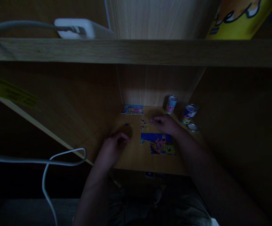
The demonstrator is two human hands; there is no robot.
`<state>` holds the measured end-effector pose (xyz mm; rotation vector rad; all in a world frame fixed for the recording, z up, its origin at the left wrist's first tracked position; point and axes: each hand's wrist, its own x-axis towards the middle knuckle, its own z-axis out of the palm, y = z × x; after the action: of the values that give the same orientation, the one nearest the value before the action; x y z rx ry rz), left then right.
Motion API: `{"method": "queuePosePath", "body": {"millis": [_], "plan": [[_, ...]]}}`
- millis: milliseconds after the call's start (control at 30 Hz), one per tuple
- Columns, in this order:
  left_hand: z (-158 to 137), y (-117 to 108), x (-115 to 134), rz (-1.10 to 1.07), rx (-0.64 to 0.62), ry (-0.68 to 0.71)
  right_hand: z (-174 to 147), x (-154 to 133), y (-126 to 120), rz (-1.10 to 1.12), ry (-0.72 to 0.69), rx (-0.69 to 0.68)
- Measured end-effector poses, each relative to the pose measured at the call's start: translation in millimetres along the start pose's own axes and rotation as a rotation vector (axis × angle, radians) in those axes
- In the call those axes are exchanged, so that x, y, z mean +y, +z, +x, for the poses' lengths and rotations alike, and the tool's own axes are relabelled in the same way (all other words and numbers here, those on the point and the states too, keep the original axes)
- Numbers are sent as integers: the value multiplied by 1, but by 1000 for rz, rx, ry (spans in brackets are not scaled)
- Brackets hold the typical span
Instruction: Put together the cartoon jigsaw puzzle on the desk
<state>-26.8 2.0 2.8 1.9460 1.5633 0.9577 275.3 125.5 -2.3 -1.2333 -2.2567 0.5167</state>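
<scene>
A partly assembled jigsaw puzzle (161,145) with cartoon figures on blue lies on the wooden desk (131,158); its lower left is open. Loose puzzle pieces (144,127) are scattered beyond it, and a dark blue piece (126,124) lies further left. My left hand (112,148) hovers left of the puzzle, thumb and forefinger pinched; what they hold, if anything, is too small to make out. My right hand (166,123) is above the puzzle's far edge, right of the loose pieces. Its fingers are also pinched, their contents unclear in the dim light.
Against the back panel lies a cartoon picture strip (132,109). Two printed cans (171,104) (189,114) stand back right, a round lid (192,127) beside them. Overhead runs a shelf edge (136,51) bearing a white adapter (75,28). A white cable (65,163) loops at left.
</scene>
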Motion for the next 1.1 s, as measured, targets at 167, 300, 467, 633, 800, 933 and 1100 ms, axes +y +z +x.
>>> {"method": "queuePosePath", "body": {"millis": [167,300,467,633,800,933,1100], "plan": [[-3,25,23,-285,-14,-17,0,-2,-1,16,-4,11],[-3,52,36,-382,-48,14,-1,-6,-2,45,-6,9],[0,58,37,-395,2,-11,-5,-22,-6,308,15,-257],[2,53,36,-380,15,-33,-9,-34,-11,486,77,-576],[1,55,36,-373,13,-26,-9,-39,-13,510,70,-615],[0,55,36,-344,9,-26,-8,-43,-11,482,48,-613],[-3,44,31,-66,124,60,-8,-43,-9,451,95,-623]]}}
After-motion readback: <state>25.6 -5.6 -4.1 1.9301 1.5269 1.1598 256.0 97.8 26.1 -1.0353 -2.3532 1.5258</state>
